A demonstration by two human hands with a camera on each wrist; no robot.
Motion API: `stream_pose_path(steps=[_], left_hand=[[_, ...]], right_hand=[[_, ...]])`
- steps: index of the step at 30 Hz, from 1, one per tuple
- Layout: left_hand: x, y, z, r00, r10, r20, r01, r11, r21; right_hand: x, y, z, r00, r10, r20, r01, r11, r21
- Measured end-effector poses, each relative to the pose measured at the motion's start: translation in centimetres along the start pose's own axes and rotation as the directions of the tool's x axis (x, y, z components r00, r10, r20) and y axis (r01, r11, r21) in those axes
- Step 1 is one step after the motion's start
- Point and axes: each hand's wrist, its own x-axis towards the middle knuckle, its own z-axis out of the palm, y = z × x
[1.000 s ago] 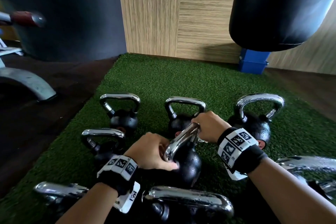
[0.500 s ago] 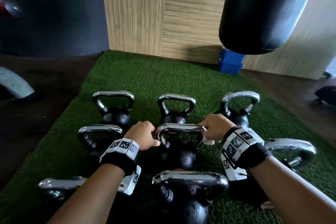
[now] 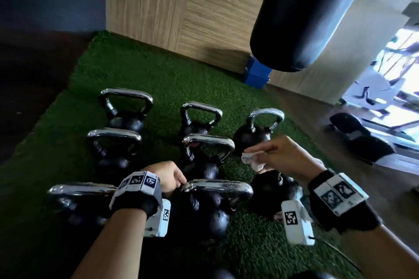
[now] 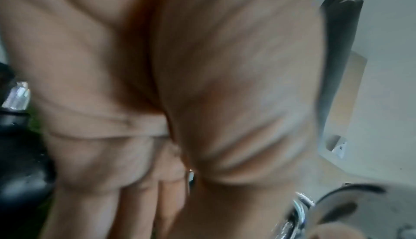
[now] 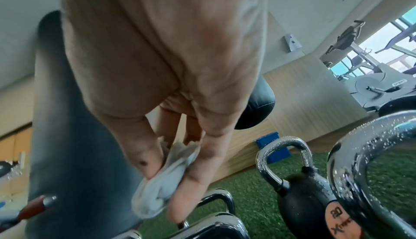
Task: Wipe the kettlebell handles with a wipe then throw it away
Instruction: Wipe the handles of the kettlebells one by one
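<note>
Several black kettlebells with chrome handles stand in rows on green turf (image 3: 140,68). My left hand (image 3: 175,180) grips the left end of the handle of the near-centre kettlebell (image 3: 218,188); in the left wrist view my blurred palm fills the picture, with a chrome handle (image 4: 299,212) at the lower right. My right hand (image 3: 260,154) hangs in the air above the right-hand kettlebells and pinches a crumpled white wipe (image 3: 251,161) between thumb and fingers. The wipe (image 5: 162,178) touches no handle. A droplet-covered handle (image 5: 283,154) stands beyond it.
A black punching bag (image 3: 306,18) hangs above the turf's far right corner, over a blue box (image 3: 257,72). A wood-panelled wall (image 3: 181,7) backs the turf. Exercise machines (image 3: 374,88) stand at the far right, and dark flooring (image 3: 27,75) borders the left.
My right hand has come off the middle kettlebell's handle and moved right with the wipe. My left hand has dropped from that handle to the nearer kettlebell's. The head view has swung right.
</note>
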Motion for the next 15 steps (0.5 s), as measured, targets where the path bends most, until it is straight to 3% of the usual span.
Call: stream_pose_path(steps=[5, 8, 10, 13, 15], left_hand=[[-1.1, -1.0, 1.9, 0.987, 0.014, 0.161, 0.004, 0.994, -0.113], [-1.9, -1.2, 3.7, 0.996, 0.055, 0.068, -0.034, 0.959, -0.281], [-2.4, -1.4, 4.9, 1.000, 0.013, -0.024, -0.020, 0.944, -0.330], [-2.6, -1.6, 7.0, 0.994, -0.079, -0.069, 0.046, 0.918, -0.393], [-2.9, -1.6, 8.3, 0.990, -0.113, -0.088, 0.073, 0.927, -0.367]], right_hand=[[-0.5, 3.1, 0.8, 0.998, -0.058, 0.018, 0.053, 0.980, 0.190], [0.2, 4.1, 1.3, 0.994, -0.109, 0.019, 0.099, 0.952, 0.289], [0.9, 4.6, 1.3, 0.992, -0.127, 0.011, 0.117, 0.939, 0.323], [1.6, 5.7, 1.0, 0.979, -0.182, -0.096, 0.189, 0.979, 0.070], [1.3, 6.1, 1.3, 0.955, -0.273, -0.116, 0.259, 0.958, -0.121]])
